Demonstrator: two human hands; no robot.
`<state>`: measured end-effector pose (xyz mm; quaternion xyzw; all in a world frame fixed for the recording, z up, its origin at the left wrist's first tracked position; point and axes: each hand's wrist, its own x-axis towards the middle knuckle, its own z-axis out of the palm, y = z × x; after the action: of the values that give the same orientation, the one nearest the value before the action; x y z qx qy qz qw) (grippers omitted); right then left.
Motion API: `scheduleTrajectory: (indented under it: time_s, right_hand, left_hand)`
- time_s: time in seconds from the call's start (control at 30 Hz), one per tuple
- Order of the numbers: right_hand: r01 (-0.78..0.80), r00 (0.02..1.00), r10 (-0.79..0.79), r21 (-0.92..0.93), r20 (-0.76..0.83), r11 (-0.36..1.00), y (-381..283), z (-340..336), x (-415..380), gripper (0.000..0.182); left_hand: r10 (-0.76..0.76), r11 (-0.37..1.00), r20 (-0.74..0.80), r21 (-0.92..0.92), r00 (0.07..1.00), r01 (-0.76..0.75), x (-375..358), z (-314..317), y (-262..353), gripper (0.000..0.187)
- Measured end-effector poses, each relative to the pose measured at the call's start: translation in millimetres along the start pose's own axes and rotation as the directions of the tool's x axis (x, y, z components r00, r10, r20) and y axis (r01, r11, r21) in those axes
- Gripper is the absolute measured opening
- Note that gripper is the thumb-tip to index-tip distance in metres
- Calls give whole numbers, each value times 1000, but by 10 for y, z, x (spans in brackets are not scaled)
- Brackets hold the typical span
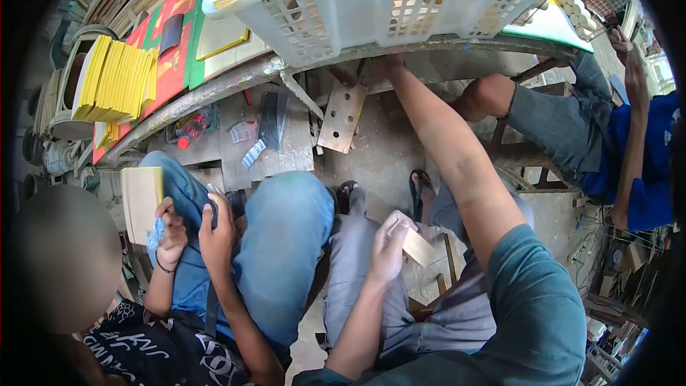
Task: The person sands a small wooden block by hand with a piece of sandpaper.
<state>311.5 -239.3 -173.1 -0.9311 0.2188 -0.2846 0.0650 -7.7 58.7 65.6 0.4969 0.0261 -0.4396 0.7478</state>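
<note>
My left hand [388, 246] is closed around a pale wooden block [418, 246] above my lap. My right arm stretches forward to the table edge, and my right hand [390, 63] meets the underside of a white plastic basket [357, 11]. Its fingers are hidden behind the basket and table rim, so what they do cannot be seen. Below that wrist leans a wooden board with several dark holes [342, 116].
A co-worker at left holds a light blue cloth [155, 233] near a yellow-edged wooden block [143, 204]. Yellow-edged pieces [118, 78] stand stacked on the table's left part. A red-capped bottle [193, 131] lies below. Another person in blue [647, 171] sits at right.
</note>
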Motion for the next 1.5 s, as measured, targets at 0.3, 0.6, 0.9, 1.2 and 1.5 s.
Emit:
scheduleTrajectory:
  time_s: [0.3,0.6,0.9,1.2,1.5]
  right_hand:
    - [-162,638,-187,368,747,916,-91,-1906,-616,38]
    - [-120,557,-226,346,799,930,307,-5377,-1872,51]
    - [-773,588,541,222,601,594,377,-6161,-3334,67]
    - [-723,613,342,680,712,-120,272,-5986,-2999,23]
    - [-187,979,49,775,198,604,-815,-5056,-2612,34]
  left_hand:
    - [98,898,80,-437,992,-53,49,20,-89,20]
    - [-54,944,13,-324,998,55,-52,32,-31,21]
    - [-16,977,141,-206,990,45,-329,267,-206,44]
    - [-17,960,375,-252,927,119,-584,485,-371,51]
    - [318,947,-240,24,917,-321,-219,295,-424,26]
